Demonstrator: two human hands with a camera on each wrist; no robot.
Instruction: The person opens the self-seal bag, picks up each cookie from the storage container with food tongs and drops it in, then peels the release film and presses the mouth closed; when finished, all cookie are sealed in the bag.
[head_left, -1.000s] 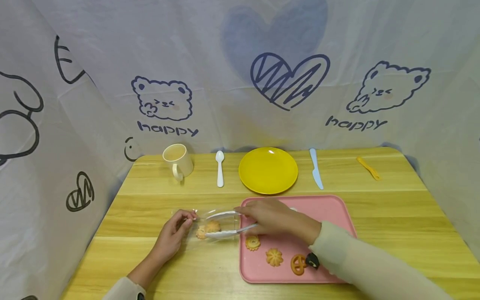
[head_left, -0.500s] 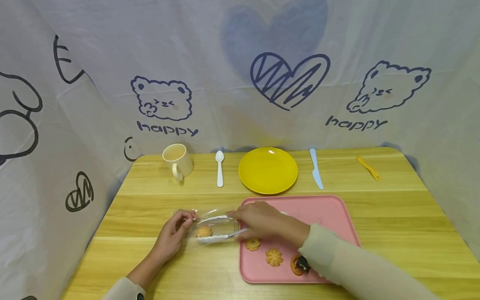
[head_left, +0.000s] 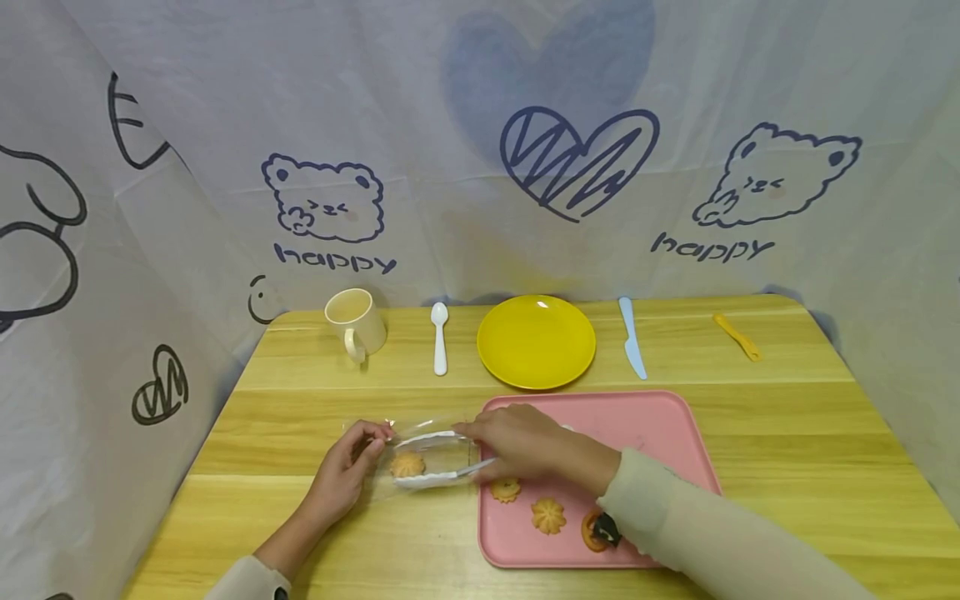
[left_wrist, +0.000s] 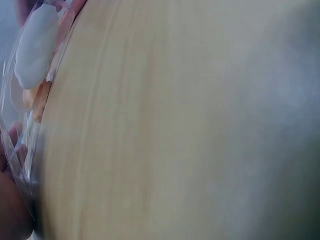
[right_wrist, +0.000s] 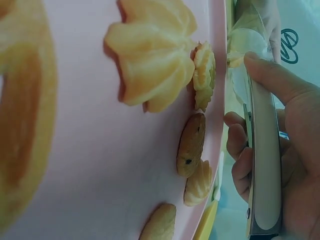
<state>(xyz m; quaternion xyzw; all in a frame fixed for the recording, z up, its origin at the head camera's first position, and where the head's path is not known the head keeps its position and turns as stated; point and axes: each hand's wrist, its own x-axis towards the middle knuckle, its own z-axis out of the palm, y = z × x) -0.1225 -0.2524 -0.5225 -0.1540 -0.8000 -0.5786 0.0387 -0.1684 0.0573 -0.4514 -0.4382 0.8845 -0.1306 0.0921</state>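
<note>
My left hand (head_left: 341, 475) pinches the edge of a clear plastic bag (head_left: 448, 454) lying at the tray's left side. Inside the bag is a round, ridged cookie (head_left: 407, 465); anything beneath it is hidden. My right hand (head_left: 517, 442) grips a pair of tongs (right_wrist: 266, 150) with pale handle panels. Their white tips (head_left: 426, 480) are inside the bag, spread apart, the nearer one beside the cookie. In the left wrist view a white tong tip (left_wrist: 37, 47) shows through the plastic, above the cookies (left_wrist: 37, 100).
A pink tray (head_left: 675, 433) holds a flower-shaped cookie (head_left: 548, 516), a round cookie (head_left: 506, 490), a partly covered pretzel (head_left: 591, 533) and others under the right arm. Behind stand a mug (head_left: 356, 323), spoon (head_left: 439, 337), yellow plate (head_left: 537, 342), blue knife (head_left: 632, 337) and orange utensil (head_left: 737, 337).
Over the first half second, my right hand slid left, carrying the tongs deeper into the bag. Two cookies showed there; one shows now, farther left. Since then both hands have stayed nearly still.
</note>
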